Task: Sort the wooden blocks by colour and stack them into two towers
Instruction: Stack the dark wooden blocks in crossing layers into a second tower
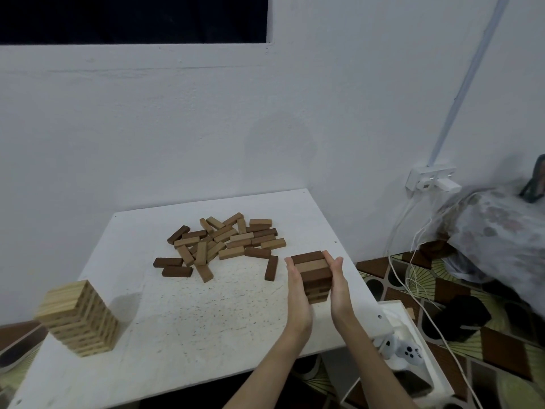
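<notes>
The left hand (296, 286) lay flat against the left side of the dark tower (313, 276), fingers straight and pointing away from the person. The right hand (336, 278) pressed the tower's right side in the same way, fingers straight, its fingertips reaching the top layer. Neither hand curled round a block; both palms simply pressed inward, with the tower between them.

The dark tower stood near the right edge of the white table (206, 335). Its top layer showed two dark blocks at the back and a lighter block (311, 265) at the front.

Just beside the left hand, a single dark block (271, 268) lay on the table, pointing away from the person. Beyond it, toward the wall, a loose pile (224, 242) of dark and mid-brown blocks was spread over the table's far middle. Two more dark blocks (172, 266) lay side by side at the pile's near left.

Well apart, at the table's near left, stood the pale tower (79, 317), taller than the dark one.

Off the table's right edge, a white game controller (408, 354) lay in a white box, with white cables (418, 278) on the patterned floor.
</notes>
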A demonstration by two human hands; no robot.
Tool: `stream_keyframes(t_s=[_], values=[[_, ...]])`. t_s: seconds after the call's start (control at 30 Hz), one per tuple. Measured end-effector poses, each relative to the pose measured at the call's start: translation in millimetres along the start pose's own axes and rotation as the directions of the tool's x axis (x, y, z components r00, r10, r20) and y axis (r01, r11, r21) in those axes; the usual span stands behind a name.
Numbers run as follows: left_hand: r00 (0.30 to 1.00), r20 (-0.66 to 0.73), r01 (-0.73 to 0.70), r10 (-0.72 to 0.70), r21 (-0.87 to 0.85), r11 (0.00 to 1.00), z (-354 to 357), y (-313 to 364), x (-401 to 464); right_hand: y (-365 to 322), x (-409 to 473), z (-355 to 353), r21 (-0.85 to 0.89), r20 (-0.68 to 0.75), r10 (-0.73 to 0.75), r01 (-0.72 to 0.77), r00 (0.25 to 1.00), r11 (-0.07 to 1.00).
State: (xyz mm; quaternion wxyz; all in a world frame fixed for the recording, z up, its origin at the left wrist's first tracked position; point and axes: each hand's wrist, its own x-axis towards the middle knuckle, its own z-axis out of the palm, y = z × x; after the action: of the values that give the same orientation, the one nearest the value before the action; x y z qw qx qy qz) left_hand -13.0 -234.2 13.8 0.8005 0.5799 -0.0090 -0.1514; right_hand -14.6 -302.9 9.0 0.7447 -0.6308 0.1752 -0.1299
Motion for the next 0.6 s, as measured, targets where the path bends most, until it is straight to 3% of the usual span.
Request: stream_keyframes(t_s=[0.17,0.27,0.33,0.4,0.53,0.6], values=[[0.993,0.039,-0.111,0.108,0.093,0.989,-19.0,29.4,1.4,-18.8,6.5,-21.2,-0.081,0.11,-0.046,0.055,0.993,0.995],[0.985,0.085,-0.173,0.152,0.38,0.909,-45.2,59.9,23.2,-47.9,23.6,-45.0,-0.353,0.195,-0.086,0.152,0.977,0.923],[0.98,0.187,-0.171,0.07,0.604,0.779,-54.0,78.7,37.0,-69.5,34.2,-55.0,-0.634,0.338,-0.043,0.262,0.94,0.728],[0.961,0.27,-0.192,-0.057,0.801,0.567,-51.2,90.1,45.6,-87.2,41.4,-52.0,-0.788,0.455,0.1,0.348,0.885,0.508],[0.923,0.349,-0.336,-0.165,0.936,0.1,-39.7,86.1,53.3,-91.8,53.8,-33.9,-0.861,0.508,0.259,0.488,0.821,0.142],[0.924,0.343,-0.349,-0.168,0.937,-0.012,-37.6,78.0,57.3,-85.1,60.2,-30.2,-0.851,0.515,0.276,0.522,0.811,0.054]])
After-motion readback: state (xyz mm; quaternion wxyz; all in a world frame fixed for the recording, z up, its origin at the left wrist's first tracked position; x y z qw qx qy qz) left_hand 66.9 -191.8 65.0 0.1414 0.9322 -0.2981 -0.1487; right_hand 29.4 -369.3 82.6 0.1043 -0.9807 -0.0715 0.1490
